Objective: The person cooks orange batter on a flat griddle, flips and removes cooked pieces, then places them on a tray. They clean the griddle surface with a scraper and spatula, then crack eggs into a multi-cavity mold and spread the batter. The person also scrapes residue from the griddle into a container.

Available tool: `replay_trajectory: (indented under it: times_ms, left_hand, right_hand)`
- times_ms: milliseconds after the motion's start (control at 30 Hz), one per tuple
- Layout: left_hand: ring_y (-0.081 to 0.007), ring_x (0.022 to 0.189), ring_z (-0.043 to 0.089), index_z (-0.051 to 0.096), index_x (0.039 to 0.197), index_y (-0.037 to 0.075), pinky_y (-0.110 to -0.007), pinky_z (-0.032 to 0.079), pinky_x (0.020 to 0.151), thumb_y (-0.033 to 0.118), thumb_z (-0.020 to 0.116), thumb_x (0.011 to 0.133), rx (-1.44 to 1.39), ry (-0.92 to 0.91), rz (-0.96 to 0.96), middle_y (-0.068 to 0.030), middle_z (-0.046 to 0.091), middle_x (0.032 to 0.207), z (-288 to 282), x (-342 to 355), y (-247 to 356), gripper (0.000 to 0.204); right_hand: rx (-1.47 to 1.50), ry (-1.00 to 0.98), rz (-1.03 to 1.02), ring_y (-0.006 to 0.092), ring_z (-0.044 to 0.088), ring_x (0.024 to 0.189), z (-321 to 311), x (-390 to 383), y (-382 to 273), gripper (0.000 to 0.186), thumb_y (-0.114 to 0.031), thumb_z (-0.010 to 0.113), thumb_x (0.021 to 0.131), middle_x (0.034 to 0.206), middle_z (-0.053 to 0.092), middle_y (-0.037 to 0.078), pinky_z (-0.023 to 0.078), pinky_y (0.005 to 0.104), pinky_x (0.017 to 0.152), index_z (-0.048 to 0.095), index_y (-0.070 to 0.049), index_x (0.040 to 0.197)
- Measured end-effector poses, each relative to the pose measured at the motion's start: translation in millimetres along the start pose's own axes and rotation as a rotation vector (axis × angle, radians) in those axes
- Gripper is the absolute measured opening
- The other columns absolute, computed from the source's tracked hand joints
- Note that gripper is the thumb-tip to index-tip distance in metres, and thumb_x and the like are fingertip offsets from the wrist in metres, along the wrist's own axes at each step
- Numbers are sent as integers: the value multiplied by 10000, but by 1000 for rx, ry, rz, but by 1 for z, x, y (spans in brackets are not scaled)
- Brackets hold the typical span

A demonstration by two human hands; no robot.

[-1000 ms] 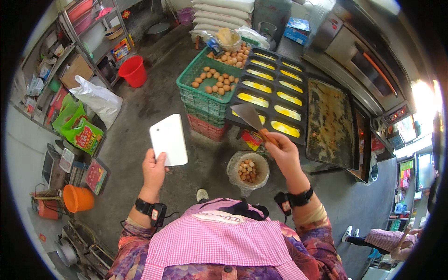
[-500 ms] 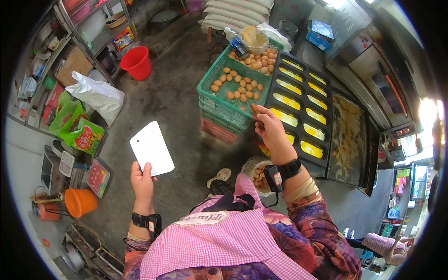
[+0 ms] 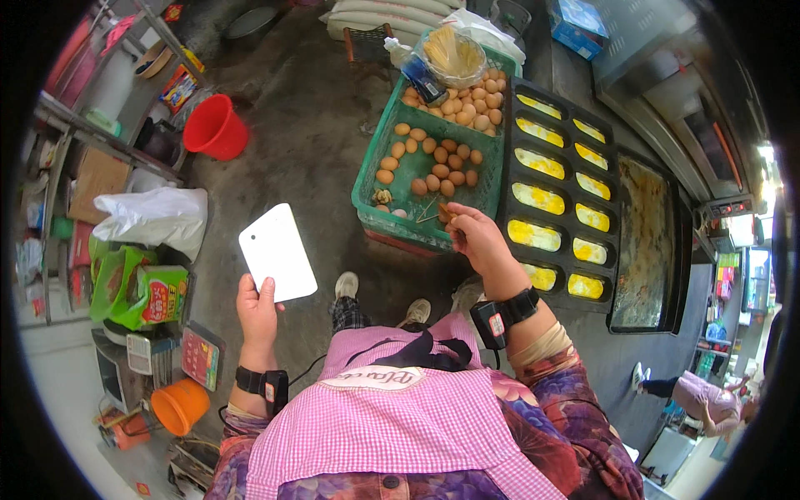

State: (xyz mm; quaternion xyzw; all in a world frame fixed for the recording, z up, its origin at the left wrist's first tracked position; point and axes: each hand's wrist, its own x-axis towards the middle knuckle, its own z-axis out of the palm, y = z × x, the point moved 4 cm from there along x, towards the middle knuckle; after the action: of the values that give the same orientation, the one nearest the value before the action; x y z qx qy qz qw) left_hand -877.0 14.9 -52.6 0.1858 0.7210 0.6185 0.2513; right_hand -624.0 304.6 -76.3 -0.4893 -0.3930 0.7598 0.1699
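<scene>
My left hand (image 3: pixel 259 312) grips a white, flat plastic dough scraper (image 3: pixel 279 252) by its near corner; the scraper has a small hole. My right hand (image 3: pixel 482 242) is closed, pinching a small brown thing (image 3: pixel 447 215) whose kind I cannot make out. That hand hovers at the near right corner of a green plastic crate (image 3: pixel 363 187). Inside the crate lie loose brown eggs (image 3: pixel 440 171), several thin sticks (image 3: pixel 429 210) and a crumpled clump. To the right of the crate, a dark baking mould tray (image 3: pixel 563 262) has oval cups holding yellow and whitish contents.
A worn, dark flat pan (image 3: pixel 640 242) lies right of the mould tray, below an oven (image 3: pixel 667 92). A bowl (image 3: pixel 454 58) rests on the crate's far end. At left are a red bucket (image 3: pixel 217 127), a white sack (image 3: pixel 162 221) and an orange bucket (image 3: pixel 180 407). Another person (image 3: pixel 704 402) stands far right.
My view has shifted, so the crate and tray appear farther right. My right hand has moved slightly left and down over the crate's near corner. The left hand still holds the scraper.
</scene>
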Motion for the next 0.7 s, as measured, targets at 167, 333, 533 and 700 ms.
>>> replay_trajectory:
  times_ms: [167,333,533,700]
  left_hand:
    - [-35,618,500,511,911,55,-187,426,478,130,537,935,35,-188,-64,4,572,804,8,95,-16,84]
    - [-30,608,491,515,902,54,-184,419,482,140,541,939,72,-264,-77,6,569,792,-3,169,-17,97]
    - [-31,608,496,518,908,55,-184,419,482,135,537,939,76,-286,-106,9,569,793,-19,203,-27,89]
    - [-32,602,497,513,896,54,-185,420,468,137,537,939,106,-289,-166,6,567,789,-28,213,-40,96]
  right_hand:
    - [-247,119,23,59,471,590,21,34,13,328,-102,520,858,751,535,-11,395,206,488,593,-36,1171]
    - [-825,156,-283,257,594,858,59,75,22,287,-101,531,808,944,634,128,472,341,773,644,-1,1052]
    - [-1160,133,-387,375,587,946,91,117,42,222,-111,567,773,1055,596,181,485,437,823,656,-16,953]
    - [-1308,312,-302,375,590,933,80,121,45,235,-92,559,772,1027,586,186,489,462,802,658,-38,978]
